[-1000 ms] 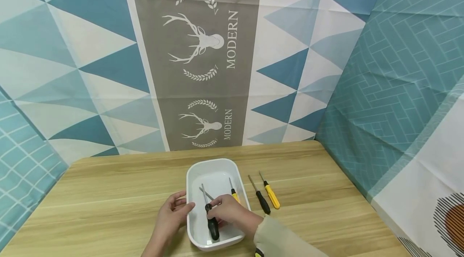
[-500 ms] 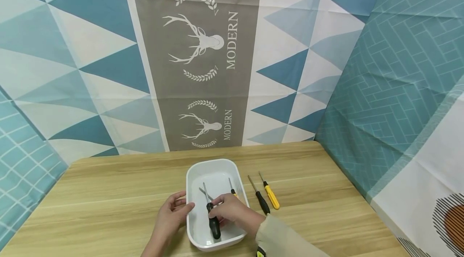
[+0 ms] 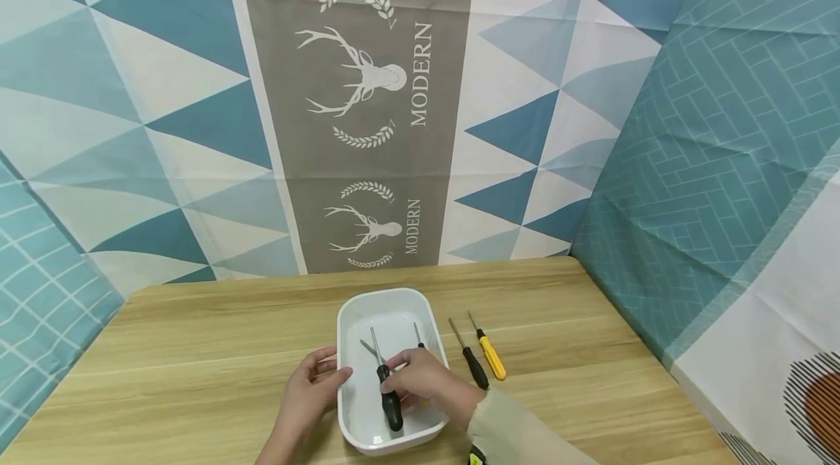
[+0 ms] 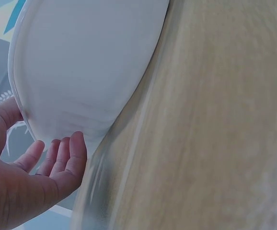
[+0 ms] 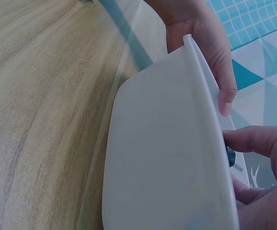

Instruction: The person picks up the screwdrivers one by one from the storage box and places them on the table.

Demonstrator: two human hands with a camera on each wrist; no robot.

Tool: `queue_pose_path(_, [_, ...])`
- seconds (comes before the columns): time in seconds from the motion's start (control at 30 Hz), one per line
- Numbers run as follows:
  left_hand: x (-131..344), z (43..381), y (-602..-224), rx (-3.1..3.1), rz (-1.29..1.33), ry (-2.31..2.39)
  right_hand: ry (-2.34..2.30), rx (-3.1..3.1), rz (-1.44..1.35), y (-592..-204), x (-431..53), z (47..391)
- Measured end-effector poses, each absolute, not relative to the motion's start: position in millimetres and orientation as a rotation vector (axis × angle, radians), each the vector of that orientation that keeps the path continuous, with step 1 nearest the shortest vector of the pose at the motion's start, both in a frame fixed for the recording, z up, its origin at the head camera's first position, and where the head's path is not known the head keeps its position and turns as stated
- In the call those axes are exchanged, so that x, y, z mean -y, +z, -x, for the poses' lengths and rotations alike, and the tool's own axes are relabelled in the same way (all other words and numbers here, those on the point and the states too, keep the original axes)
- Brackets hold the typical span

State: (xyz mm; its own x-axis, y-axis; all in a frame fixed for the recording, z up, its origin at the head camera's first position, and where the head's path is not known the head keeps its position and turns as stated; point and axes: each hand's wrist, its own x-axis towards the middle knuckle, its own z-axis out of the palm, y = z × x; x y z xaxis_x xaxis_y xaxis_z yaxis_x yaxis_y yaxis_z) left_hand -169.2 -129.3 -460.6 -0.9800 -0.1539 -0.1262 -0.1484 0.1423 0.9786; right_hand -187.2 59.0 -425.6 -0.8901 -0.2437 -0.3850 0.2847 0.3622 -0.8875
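Note:
A white rectangular tray (image 3: 357,399) stands on the wooden table. My left hand (image 3: 308,392) grips its left side, thumb over the rim and fingers against the outer wall, as the left wrist view shows. Inside the tray, my right hand (image 3: 426,381) holds a black-handled screwdriver (image 3: 391,410), thumb on the handle and the shaft pointing away from me. Another metal shaft (image 3: 367,346) crosses under that one, its handle hidden. At the tray's right side lies a screwdriver (image 3: 420,337) with a black collar, its handle mostly hidden behind my right hand.
Right of the tray, a black-handled screwdriver (image 3: 475,367) and a yellow-handled screwdriver (image 3: 492,357) lie side by side on the table (image 3: 197,377). Patterned cloth (image 3: 367,122) hangs behind the table and along both sides.
My right hand has shifted slightly to the right with the black-handled screwdriver, and now covers the yellow handle at the tray's right side. My left hand and the tray have stayed put.

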Motion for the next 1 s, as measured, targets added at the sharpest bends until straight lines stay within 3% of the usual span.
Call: queue_pose_path(1.0, [129,171,-462,2.385,-0.307,-2.060,-1.549,-2.159,-0.069,-416,-70,189])
